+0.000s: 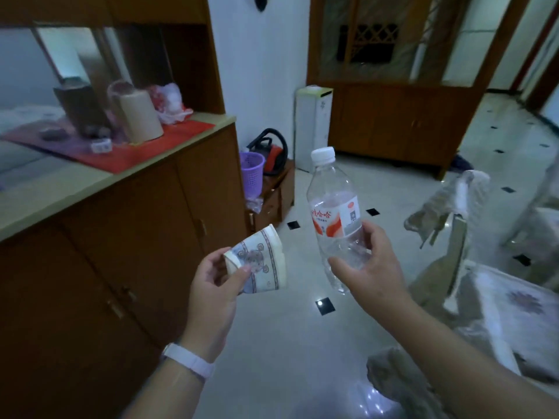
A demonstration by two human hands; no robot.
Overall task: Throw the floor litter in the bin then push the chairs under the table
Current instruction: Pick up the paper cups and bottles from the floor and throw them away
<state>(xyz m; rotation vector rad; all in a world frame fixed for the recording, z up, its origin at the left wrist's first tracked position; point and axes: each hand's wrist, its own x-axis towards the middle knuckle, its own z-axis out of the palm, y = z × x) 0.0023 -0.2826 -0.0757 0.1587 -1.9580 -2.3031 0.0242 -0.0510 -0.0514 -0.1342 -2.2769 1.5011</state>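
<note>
My left hand [211, 285] grips a crushed paper cup [266, 261] with a blue and grey print, held on its side at mid-frame. My right hand [372, 267] holds the lower part of a clear plastic bottle [332, 207] with a white cap and a red and white label, tilted slightly left. A purple plastic basket bin [251, 173] stands ahead on the floor beside the brown cabinet. Chairs wrapped in plastic [453, 213] stand at the right, near a table with a patterned cover [520, 300].
A long brown cabinet [127, 237] with a pale counter runs along the left, carrying jars and a red mat. A low wooden stand [278, 195] with a red and black appliance sits behind the bin. A white unit [314, 128] stands by the far wall. The tiled floor [287, 328] lies between.
</note>
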